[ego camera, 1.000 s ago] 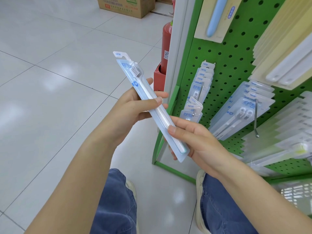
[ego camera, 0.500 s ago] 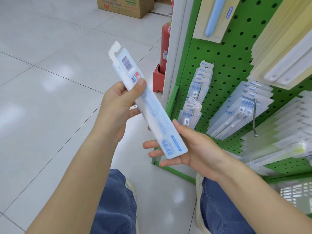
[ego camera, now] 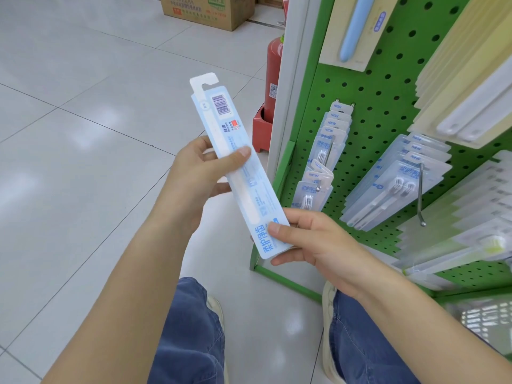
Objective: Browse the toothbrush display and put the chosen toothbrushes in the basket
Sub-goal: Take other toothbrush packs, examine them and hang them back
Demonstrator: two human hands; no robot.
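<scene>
The green pegboard display (ego camera: 368, 87) stood at right, its packs hanging on hooks. The toothbrush pack (ego camera: 241, 173) was held slantwise before it, back outward, apparently for reading: the left hand (ego camera: 202, 173) pinched mid-length, the right hand (ego camera: 307, 239) pinched its lower end.

Single head-worn view, angled steeply down, close over forearms, pegboard display (ego camera: 368, 112) right, probably crouched

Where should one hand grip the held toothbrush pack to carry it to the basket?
Probably mid-length on the pack, pinching its flat faces from the left edge, where the left hand holds it. It is long, thin and tilted, so the right hand's end grip would let it swing.
</scene>
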